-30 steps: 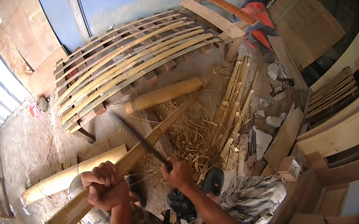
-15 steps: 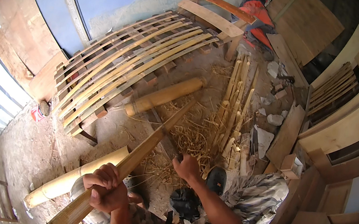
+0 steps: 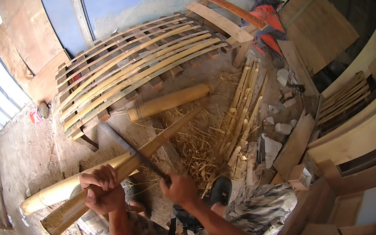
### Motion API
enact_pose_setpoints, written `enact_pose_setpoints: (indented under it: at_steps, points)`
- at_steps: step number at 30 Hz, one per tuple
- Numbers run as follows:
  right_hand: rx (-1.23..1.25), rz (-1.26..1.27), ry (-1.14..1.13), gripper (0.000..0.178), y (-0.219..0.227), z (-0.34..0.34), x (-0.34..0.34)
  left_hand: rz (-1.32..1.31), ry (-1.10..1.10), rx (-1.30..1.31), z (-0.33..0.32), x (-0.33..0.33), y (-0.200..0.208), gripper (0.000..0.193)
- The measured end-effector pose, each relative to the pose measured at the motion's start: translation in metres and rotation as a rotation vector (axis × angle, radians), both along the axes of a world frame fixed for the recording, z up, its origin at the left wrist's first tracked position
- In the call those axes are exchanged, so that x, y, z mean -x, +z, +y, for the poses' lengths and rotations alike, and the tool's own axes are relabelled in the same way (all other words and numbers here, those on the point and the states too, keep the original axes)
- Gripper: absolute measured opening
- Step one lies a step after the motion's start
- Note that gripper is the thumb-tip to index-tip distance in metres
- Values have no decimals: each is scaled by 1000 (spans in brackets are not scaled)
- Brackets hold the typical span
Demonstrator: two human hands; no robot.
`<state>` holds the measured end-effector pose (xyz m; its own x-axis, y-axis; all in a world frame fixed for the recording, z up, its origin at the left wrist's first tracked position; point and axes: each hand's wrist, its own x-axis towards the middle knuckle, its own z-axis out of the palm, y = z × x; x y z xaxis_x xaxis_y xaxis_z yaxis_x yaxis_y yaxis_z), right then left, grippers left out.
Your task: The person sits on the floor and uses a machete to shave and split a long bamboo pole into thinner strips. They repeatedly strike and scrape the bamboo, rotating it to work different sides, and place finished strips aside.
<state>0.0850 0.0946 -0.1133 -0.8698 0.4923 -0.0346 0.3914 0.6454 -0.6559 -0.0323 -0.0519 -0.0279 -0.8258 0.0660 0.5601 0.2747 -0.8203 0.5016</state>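
Note:
My left hand (image 3: 102, 188) is closed around the lower part of a long split bamboo piece (image 3: 160, 140), which slants up and away to the right. In my right hand (image 3: 180, 189) is the dark handle of a long-bladed knife (image 3: 143, 158). Its blade lies across the bamboo piece just beyond my left hand, tip toward the far left. From this angle I cannot tell whether the edge is biting into the bamboo. Beneath the held piece, a thick bamboo pole (image 3: 47, 194) rests on the floor.
Ahead lies another short bamboo pole (image 3: 171, 101). Bamboo shavings (image 3: 198, 148) litter the floor beside a bundle of split strips (image 3: 243, 106). A rack of long slats (image 3: 132, 70) stands at the far left, a wooden bench (image 3: 219, 21) behind it. Stone pieces (image 3: 270, 149) and boards line the right.
My right hand has risen slightly and moved left, swinging the knife blade across the bamboo piece. My left hand and the bamboo have shifted a little left and down in view.

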Motion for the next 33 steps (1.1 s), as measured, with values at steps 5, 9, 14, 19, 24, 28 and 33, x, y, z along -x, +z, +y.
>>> enact_pose_setpoints:
  at_steps: [5, 9, 14, 19, 24, 28, 33]
  points:
    - [-21, 149, -54, 29, -24, 13, 0, 40, -26, 46, 1, -7, 6, 31]
    - [-28, -22, -27, 29, 10, -2, -2, 21, 20, 36, 2, -3, -1, 31]
    - [93, 53, -138, 33, -36, 11, -12, 85, 2, 46, 7, -15, 11, 31]
    - [-24, -45, -56, 30, -12, 17, -12, 97, 34, 28, 2, -15, 11, 31]
    - [14, 24, -102, 31, -10, 19, -6, 76, -20, 74, 7, -28, 14, 32]
    - [36, 18, -86, 29, -19, 34, 8, 94, 5, 106, 5, -28, 16, 32]
    - [56, -2, -110, 30, -21, 31, 2, 107, 20, 93, 13, -34, 17, 32]
